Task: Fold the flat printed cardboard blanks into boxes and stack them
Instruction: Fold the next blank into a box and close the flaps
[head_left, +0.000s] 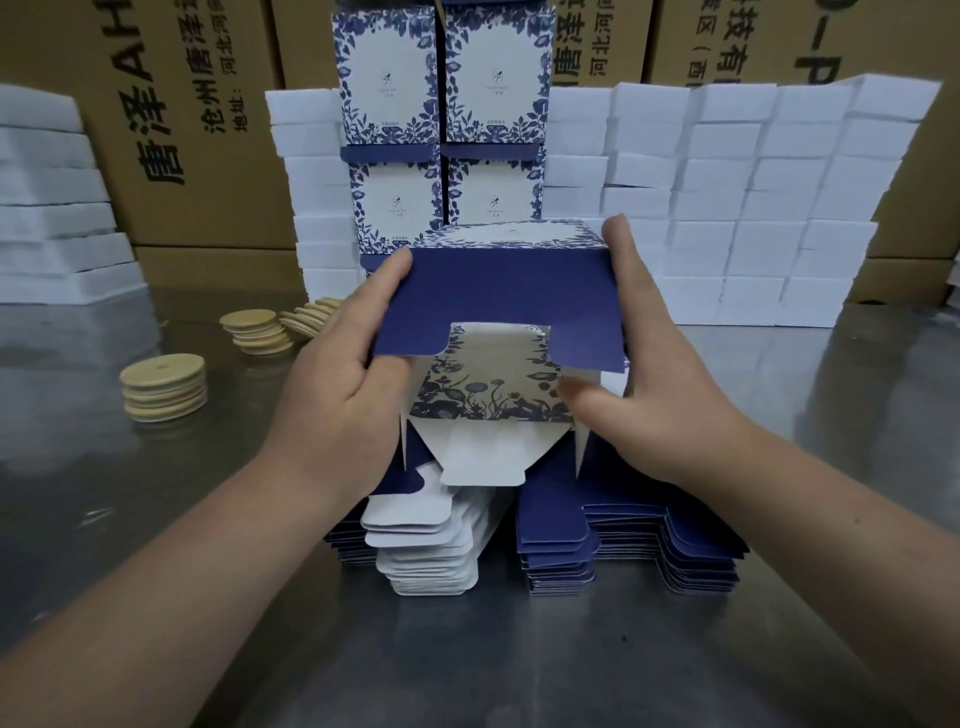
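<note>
Two grips clasp one half-folded box (498, 291), held up just above the pile of flat blanks (628, 540) on the steel surface (156, 545). The left grip (337, 374) pinches the navy flap's left edge, thumb on top. The right grip (660, 384) grasps the box's right side, thumb tucked under the flap. Behind, finished boxes (395, 78) stand stacked in two columns. Wooden discs (163, 387) lie to the left; white blocks (753, 208) and brown cartons (182, 130) line the back.
</note>
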